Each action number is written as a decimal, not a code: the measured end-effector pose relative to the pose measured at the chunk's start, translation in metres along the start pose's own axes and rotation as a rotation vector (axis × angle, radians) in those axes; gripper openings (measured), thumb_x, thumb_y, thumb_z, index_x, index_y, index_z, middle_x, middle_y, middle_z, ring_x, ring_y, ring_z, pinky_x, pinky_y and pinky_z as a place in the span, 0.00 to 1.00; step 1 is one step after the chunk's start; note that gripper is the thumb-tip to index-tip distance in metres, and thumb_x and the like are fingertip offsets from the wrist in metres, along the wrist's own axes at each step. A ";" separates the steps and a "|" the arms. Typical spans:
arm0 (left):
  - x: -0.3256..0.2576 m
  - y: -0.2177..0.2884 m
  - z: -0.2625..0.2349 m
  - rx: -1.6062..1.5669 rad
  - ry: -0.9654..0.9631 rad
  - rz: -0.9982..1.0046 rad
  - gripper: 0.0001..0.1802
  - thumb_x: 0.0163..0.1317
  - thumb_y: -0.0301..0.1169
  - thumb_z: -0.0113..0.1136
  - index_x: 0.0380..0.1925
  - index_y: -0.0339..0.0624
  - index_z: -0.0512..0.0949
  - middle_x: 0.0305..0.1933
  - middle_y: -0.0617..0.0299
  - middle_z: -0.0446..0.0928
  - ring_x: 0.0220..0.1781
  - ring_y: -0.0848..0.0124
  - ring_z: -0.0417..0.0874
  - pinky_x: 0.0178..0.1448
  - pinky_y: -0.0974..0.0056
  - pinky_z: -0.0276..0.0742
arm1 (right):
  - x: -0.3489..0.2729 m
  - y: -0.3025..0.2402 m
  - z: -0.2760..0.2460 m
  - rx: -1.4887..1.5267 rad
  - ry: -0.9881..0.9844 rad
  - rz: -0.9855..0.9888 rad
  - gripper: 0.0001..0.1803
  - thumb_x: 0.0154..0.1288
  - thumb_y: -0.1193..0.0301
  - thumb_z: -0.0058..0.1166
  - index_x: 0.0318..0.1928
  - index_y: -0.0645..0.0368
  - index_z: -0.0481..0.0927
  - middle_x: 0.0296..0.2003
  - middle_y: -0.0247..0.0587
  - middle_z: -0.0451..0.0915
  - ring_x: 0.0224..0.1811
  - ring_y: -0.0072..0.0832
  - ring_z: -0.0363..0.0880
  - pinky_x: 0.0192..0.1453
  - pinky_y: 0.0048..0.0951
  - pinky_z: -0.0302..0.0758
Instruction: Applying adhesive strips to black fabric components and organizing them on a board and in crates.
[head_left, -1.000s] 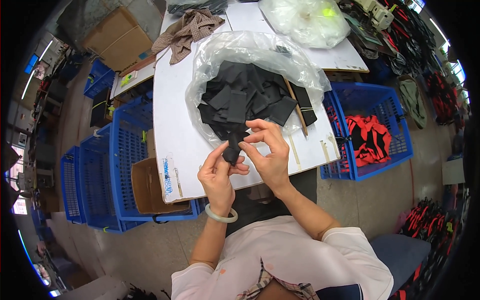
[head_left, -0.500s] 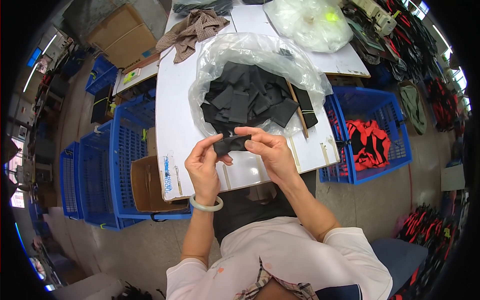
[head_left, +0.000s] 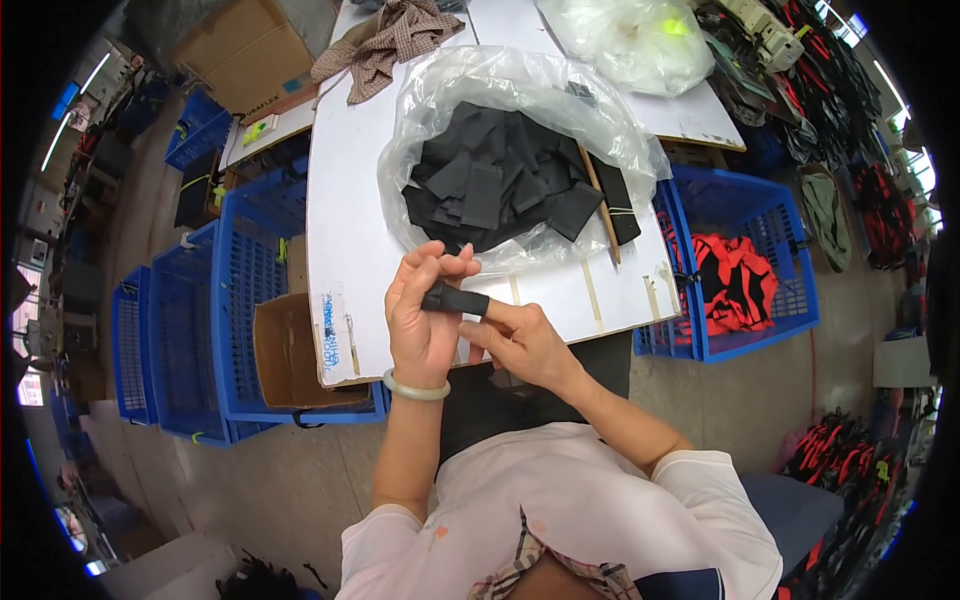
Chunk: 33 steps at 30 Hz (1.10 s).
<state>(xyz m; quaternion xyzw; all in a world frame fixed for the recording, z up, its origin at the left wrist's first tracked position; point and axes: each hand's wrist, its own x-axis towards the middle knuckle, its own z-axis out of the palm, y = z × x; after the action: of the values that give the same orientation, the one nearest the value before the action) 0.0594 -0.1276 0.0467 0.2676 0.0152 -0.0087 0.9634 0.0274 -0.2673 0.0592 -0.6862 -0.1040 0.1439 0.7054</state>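
At the near edge of the white table (head_left: pixel 345 190), just in front of your chest, your two hands meet around one small black fabric piece (head_left: pixel 455 298). Your left hand (head_left: pixel 420 325) stands upright with the palm turned to you; its fingers curl over the top of the piece and the thumb presses it from the side, so the hand is pinching the piece. A pale green bangle (head_left: pixel 415 386) sits on this wrist. Your right hand (head_left: pixel 520 340) comes from the right side and its index finger and thumb close on the right end of the same piece, so it is pinching too. The piece looks folded or rolled, but it is small in this view and I cannot tell which.

Beyond your hands, on the table, a clear plastic bag (head_left: pixel 520 110) lies open, and a heap of black fabric pieces (head_left: pixel 500 185) rests in it. A thin wooden stick (head_left: pixel 600 205) lies across the right part of this heap. Farther back on the table there is a brown checked cloth (head_left: pixel 390 40) and a second clear bag (head_left: pixel 630 40).

On your left, below the table, stand blue plastic crates (head_left: pixel 240 300), and a cardboard box (head_left: pixel 290 350) is just beside the table corner. On your right, another blue crate (head_left: pixel 750 215) holds red and black fabric (head_left: pixel 735 285).
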 end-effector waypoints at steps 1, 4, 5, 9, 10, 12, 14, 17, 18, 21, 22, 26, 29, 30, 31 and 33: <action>0.000 0.000 0.002 0.052 -0.040 0.009 0.12 0.66 0.28 0.53 0.46 0.33 0.73 0.35 0.48 0.82 0.42 0.58 0.83 0.72 0.50 0.61 | 0.001 -0.002 -0.001 0.166 -0.026 0.059 0.12 0.70 0.66 0.50 0.36 0.62 0.81 0.16 0.37 0.78 0.13 0.16 0.68 0.19 0.18 0.66; -0.001 0.000 0.013 0.109 -0.052 0.008 0.12 0.60 0.22 0.55 0.44 0.31 0.73 0.29 0.48 0.82 0.35 0.59 0.84 0.73 0.50 0.58 | 0.005 0.007 -0.007 0.632 -0.090 0.211 0.14 0.71 0.65 0.50 0.34 0.63 0.79 0.15 0.40 0.76 0.11 0.16 0.67 0.16 0.18 0.64; -0.002 0.000 0.013 0.139 -0.057 0.008 0.12 0.60 0.22 0.54 0.45 0.30 0.72 0.27 0.48 0.81 0.34 0.59 0.84 0.73 0.50 0.58 | 0.005 0.010 -0.008 0.733 -0.121 0.239 0.14 0.71 0.65 0.50 0.33 0.62 0.78 0.15 0.40 0.77 0.11 0.15 0.66 0.16 0.18 0.64; -0.004 0.002 0.015 0.159 -0.048 -0.039 0.14 0.58 0.23 0.53 0.44 0.28 0.72 0.22 0.51 0.79 0.34 0.57 0.85 0.73 0.51 0.58 | 0.003 0.005 -0.001 0.467 -0.093 0.224 0.13 0.70 0.67 0.51 0.30 0.61 0.78 0.15 0.40 0.77 0.12 0.18 0.70 0.17 0.21 0.67; -0.005 0.002 0.015 0.159 -0.048 -0.042 0.14 0.58 0.23 0.53 0.44 0.28 0.72 0.22 0.51 0.79 0.34 0.57 0.85 0.73 0.51 0.58 | 0.003 0.011 0.002 0.469 -0.090 0.226 0.13 0.70 0.67 0.51 0.30 0.61 0.78 0.15 0.40 0.77 0.12 0.18 0.70 0.17 0.21 0.67; -0.008 0.001 0.015 0.259 -0.047 -0.099 0.16 0.57 0.25 0.53 0.44 0.26 0.72 0.18 0.53 0.77 0.36 0.56 0.85 0.73 0.52 0.59 | 0.005 0.030 0.010 0.005 0.079 -0.180 0.10 0.67 0.70 0.53 0.29 0.62 0.78 0.15 0.39 0.78 0.15 0.21 0.75 0.19 0.26 0.69; -0.008 -0.001 0.013 0.268 -0.054 -0.120 0.15 0.57 0.25 0.53 0.43 0.26 0.73 0.19 0.53 0.77 0.39 0.54 0.85 0.72 0.52 0.60 | 0.010 0.038 0.002 -0.206 0.094 -0.300 0.09 0.64 0.72 0.53 0.27 0.62 0.78 0.16 0.37 0.78 0.19 0.24 0.78 0.21 0.29 0.69; -0.005 0.003 0.008 0.290 -0.073 -0.159 0.14 0.57 0.26 0.53 0.41 0.25 0.73 0.20 0.52 0.77 0.43 0.49 0.85 0.70 0.51 0.63 | 0.019 0.032 -0.004 -0.556 0.061 -0.484 0.08 0.65 0.72 0.51 0.31 0.63 0.77 0.16 0.35 0.78 0.17 0.22 0.75 0.21 0.28 0.68; -0.001 0.008 0.007 0.288 -0.060 -0.212 0.13 0.59 0.27 0.53 0.40 0.26 0.74 0.22 0.51 0.79 0.46 0.48 0.84 0.69 0.50 0.64 | 0.022 0.021 -0.005 -0.250 -0.141 -0.129 0.09 0.69 0.70 0.47 0.36 0.63 0.76 0.17 0.37 0.78 0.14 0.21 0.72 0.19 0.25 0.66; 0.007 0.008 0.001 0.124 -0.062 -0.216 0.13 0.66 0.33 0.52 0.35 0.31 0.76 0.26 0.48 0.80 0.49 0.47 0.82 0.71 0.48 0.62 | 0.022 0.006 -0.006 0.350 -0.362 0.317 0.12 0.73 0.64 0.45 0.40 0.61 0.74 0.16 0.40 0.77 0.08 0.17 0.62 0.13 0.21 0.60; 0.009 0.007 0.000 -0.046 -0.074 -0.170 0.15 0.70 0.37 0.50 0.32 0.36 0.77 0.28 0.47 0.81 0.49 0.47 0.82 0.73 0.47 0.58 | 0.022 0.005 -0.005 0.637 -0.383 0.414 0.13 0.73 0.61 0.46 0.40 0.60 0.72 0.14 0.41 0.76 0.05 0.15 0.57 0.09 0.20 0.54; 0.011 -0.002 0.002 -0.079 -0.051 -0.063 0.21 0.71 0.43 0.48 0.23 0.39 0.73 0.29 0.47 0.81 0.48 0.48 0.82 0.72 0.48 0.61 | 0.028 0.018 0.001 0.962 -0.294 0.382 0.14 0.75 0.61 0.42 0.34 0.56 0.69 0.14 0.44 0.75 0.04 0.11 0.52 0.07 0.16 0.49; 0.011 -0.008 -0.005 -0.090 0.086 -0.146 0.22 0.72 0.42 0.48 0.20 0.42 0.71 0.27 0.48 0.80 0.47 0.48 0.82 0.68 0.50 0.66 | 0.029 0.039 0.001 0.224 -0.054 -0.026 0.12 0.70 0.67 0.49 0.31 0.61 0.75 0.14 0.43 0.76 0.07 0.23 0.65 0.12 0.24 0.62; 0.011 -0.010 -0.006 -0.091 0.172 -0.202 0.22 0.72 0.42 0.48 0.19 0.43 0.69 0.26 0.49 0.80 0.46 0.48 0.82 0.66 0.51 0.68 | 0.031 0.041 0.002 -0.467 0.175 -0.425 0.10 0.67 0.71 0.51 0.30 0.64 0.78 0.14 0.42 0.76 0.09 0.25 0.70 0.15 0.26 0.66; 0.010 -0.015 -0.005 -0.028 0.167 -0.173 0.22 0.71 0.42 0.49 0.20 0.39 0.72 0.24 0.47 0.79 0.44 0.48 0.83 0.63 0.51 0.71 | 0.031 0.042 0.001 -0.467 0.177 -0.424 0.10 0.67 0.71 0.51 0.30 0.64 0.78 0.14 0.42 0.76 0.09 0.25 0.70 0.15 0.26 0.66; 0.008 -0.015 -0.001 0.032 0.132 -0.152 0.23 0.71 0.42 0.49 0.19 0.39 0.71 0.23 0.47 0.79 0.44 0.48 0.83 0.63 0.51 0.71 | 0.033 0.040 -0.005 -0.022 -0.028 -0.154 0.09 0.69 0.69 0.49 0.33 0.60 0.77 0.13 0.42 0.74 0.07 0.25 0.67 0.13 0.25 0.64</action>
<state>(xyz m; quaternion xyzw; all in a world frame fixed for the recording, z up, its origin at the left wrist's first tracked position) 0.0672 -0.1400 0.0373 0.2810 0.0986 -0.0645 0.9525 0.0575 -0.2598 0.0178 -0.6817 -0.1677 0.0979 0.7054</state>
